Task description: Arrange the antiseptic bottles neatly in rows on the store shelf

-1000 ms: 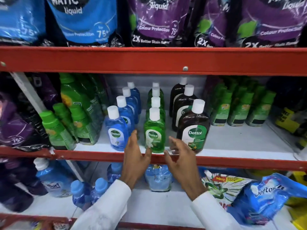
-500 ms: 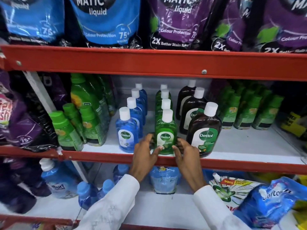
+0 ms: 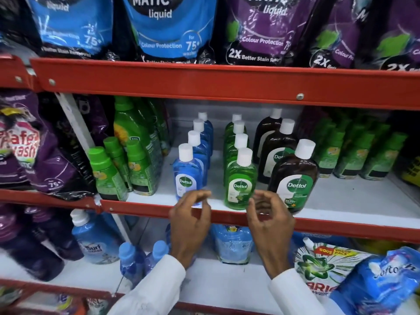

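Observation:
Three rows of Dettol antiseptic bottles with white caps stand on the white middle shelf [image 3: 341, 201]: a blue row led by the front blue bottle [image 3: 186, 176], a green row led by the front green bottle [image 3: 241, 180], and a brown row led by the front brown bottle [image 3: 294, 178]. My left hand [image 3: 189, 219] hovers in front of the blue bottle's base, fingers curled and apart, holding nothing. My right hand [image 3: 268, 214] hangs between the green and brown bottles at the shelf's red front edge [image 3: 329, 226], fingers loosely curled, empty.
Green-capped cleaner bottles [image 3: 109, 173] crowd the shelf's left; more green bottles [image 3: 354, 153] stand at the right. Blue and purple detergent pouches [image 3: 170, 30] fill the shelf above. Below lie blue bottles [image 3: 134, 260] and detergent packs [image 3: 322, 271].
Both hands gripped the front green bottle half a second ago; now they have let go and drawn back and apart. The green bottle stands alone in its row.

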The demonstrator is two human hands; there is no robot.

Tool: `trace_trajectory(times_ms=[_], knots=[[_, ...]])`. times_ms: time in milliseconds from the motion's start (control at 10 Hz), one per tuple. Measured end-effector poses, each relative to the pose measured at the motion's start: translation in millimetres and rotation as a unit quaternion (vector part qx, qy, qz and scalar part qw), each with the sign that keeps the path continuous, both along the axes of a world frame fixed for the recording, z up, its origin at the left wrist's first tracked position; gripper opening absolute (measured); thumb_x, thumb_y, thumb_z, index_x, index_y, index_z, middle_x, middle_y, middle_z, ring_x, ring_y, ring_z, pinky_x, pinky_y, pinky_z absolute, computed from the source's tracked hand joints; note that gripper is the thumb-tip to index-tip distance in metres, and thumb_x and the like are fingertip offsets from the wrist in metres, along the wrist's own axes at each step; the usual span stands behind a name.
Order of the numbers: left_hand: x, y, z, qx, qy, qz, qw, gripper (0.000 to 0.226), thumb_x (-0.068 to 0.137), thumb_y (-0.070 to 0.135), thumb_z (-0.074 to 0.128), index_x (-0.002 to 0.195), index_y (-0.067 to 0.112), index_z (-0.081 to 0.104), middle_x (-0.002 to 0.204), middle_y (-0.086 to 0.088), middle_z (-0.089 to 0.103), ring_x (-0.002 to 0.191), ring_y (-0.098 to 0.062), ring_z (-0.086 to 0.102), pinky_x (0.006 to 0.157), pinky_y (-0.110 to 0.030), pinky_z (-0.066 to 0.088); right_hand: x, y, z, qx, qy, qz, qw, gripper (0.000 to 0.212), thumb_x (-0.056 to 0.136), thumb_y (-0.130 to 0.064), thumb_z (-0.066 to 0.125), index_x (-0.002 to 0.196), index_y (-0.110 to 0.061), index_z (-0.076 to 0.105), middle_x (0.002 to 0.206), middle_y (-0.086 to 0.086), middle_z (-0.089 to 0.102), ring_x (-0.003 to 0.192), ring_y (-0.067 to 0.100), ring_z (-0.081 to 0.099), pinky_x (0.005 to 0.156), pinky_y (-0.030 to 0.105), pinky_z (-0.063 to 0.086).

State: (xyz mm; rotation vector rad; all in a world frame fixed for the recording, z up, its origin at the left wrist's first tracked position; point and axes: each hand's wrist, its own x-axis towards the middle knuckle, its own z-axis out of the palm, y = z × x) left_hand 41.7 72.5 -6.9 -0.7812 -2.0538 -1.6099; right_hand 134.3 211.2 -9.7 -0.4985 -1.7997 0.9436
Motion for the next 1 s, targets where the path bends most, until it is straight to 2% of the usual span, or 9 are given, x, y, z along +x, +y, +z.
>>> trace_trajectory(times_ms=[100, 200, 300, 400, 600, 700, 800, 900, 1000], knots=[[-15, -28, 4, 0.055, 0.012, 0.078, 0.995, 0.020, 0.076, 0.007, 0.062, 0.093, 0.017, 0.063, 0.093, 0.001, 0.066, 0.089, -0.011, 0.063, 0.083, -0.022, 0.049, -22, -23, -2, 0.011, -0.050, 0.078, 0.996, 0.025, 0.084, -0.005, 0.075, 0.105, -0.018, 0.073, 0.089, -0.005, 0.074, 0.072, 0.007, 0.068, 0.069, 0.007, 0.051], [-50, -43, 1, -0.001, -0.077, 0.046, 0.996, 0.050, 0.070, 0.028, 0.062, 0.118, 0.019, 0.053, 0.117, -0.002, 0.064, 0.104, -0.018, 0.062, 0.093, -0.031, 0.049, -52, -38, -7, 0.040, -0.123, 0.147, 0.981, 0.034, 0.087, -0.014, 0.073, 0.120, -0.018, 0.068, 0.104, -0.001, 0.076, 0.080, 0.003, 0.069, 0.082, 0.006, 0.049], [-72, -50, -6, -0.116, -0.088, -0.014, 0.989, 0.061, 0.071, 0.031, 0.063, 0.129, 0.016, 0.050, 0.122, -0.004, 0.067, 0.108, -0.017, 0.065, 0.095, -0.031, 0.052, -76, -43, -7, 0.051, -0.174, 0.171, 0.968, 0.042, 0.089, -0.019, 0.071, 0.129, -0.012, 0.062, 0.118, 0.005, 0.075, 0.097, 0.016, 0.074, 0.092, 0.027, 0.056], [-83, -51, -11, -0.152, -0.063, -0.039, 0.986, 0.047, 0.076, 0.026, 0.065, 0.122, 0.019, 0.057, 0.105, -0.001, 0.076, 0.093, -0.012, 0.072, 0.086, -0.036, 0.059, -87, -41, -6, 0.050, -0.195, 0.154, 0.967, 0.034, 0.091, -0.020, 0.069, 0.123, -0.012, 0.065, 0.112, 0.007, 0.077, 0.098, 0.023, 0.074, 0.090, 0.035, 0.058], [-87, -49, -17, -0.136, -0.037, -0.033, 0.990, 0.043, 0.081, 0.030, 0.075, 0.118, 0.013, 0.063, 0.101, -0.002, 0.077, 0.085, -0.007, 0.072, 0.081, -0.025, 0.059, -89, -39, -6, 0.056, -0.194, 0.134, 0.970, 0.022, 0.093, -0.015, 0.065, 0.116, -0.013, 0.068, 0.107, 0.006, 0.079, 0.094, 0.022, 0.074, 0.085, 0.033, 0.057], [-87, -50, -16, -0.124, -0.033, -0.051, 0.990, 0.041, 0.081, 0.020, 0.078, 0.118, 0.011, 0.064, 0.100, 0.006, 0.073, 0.079, 0.012, 0.065, 0.074, -0.004, 0.049, -90, -41, -6, 0.055, -0.198, 0.124, 0.971, 0.024, 0.094, -0.013, 0.064, 0.117, -0.012, 0.067, 0.107, 0.005, 0.079, 0.094, 0.020, 0.074, 0.086, 0.028, 0.056], [-87, -49, -18, -0.117, -0.031, -0.054, 0.991, 0.041, 0.081, 0.022, 0.078, 0.118, 0.011, 0.064, 0.101, 0.004, 0.073, 0.081, 0.015, 0.063, 0.075, 0.000, 0.046, -89, -41, -8, 0.045, -0.196, 0.122, 0.972, 0.023, 0.095, -0.013, 0.063, 0.118, -0.011, 0.067, 0.108, 0.006, 0.078, 0.093, 0.019, 0.074, 0.088, 0.031, 0.057], [-88, -49, -16, -0.124, -0.023, -0.048, 0.991, 0.044, 0.082, 0.027, 0.078, 0.120, 0.010, 0.064, 0.106, -0.002, 0.075, 0.090, -0.004, 0.069, 0.079, 0.003, 0.043, -90, -43, -5, 0.035, -0.197, 0.126, 0.971, 0.024, 0.095, -0.014, 0.063, 0.119, -0.010, 0.067, 0.109, 0.005, 0.078, 0.091, 0.017, 0.073, 0.089, 0.035, 0.059], [-86, -49, -14, -0.118, -0.035, -0.056, 0.991, 0.049, 0.083, 0.027, 0.076, 0.126, 0.009, 0.060, 0.114, -0.007, 0.074, 0.095, -0.008, 0.068, 0.080, 0.002, 0.042, -81, -47, -2, -0.003, -0.152, 0.114, 0.982, 0.027, 0.092, -0.012, 0.068, 0.119, -0.010, 0.068, 0.105, 0.003, 0.077, 0.080, 0.000, 0.070, 0.083, 0.017, 0.057]])
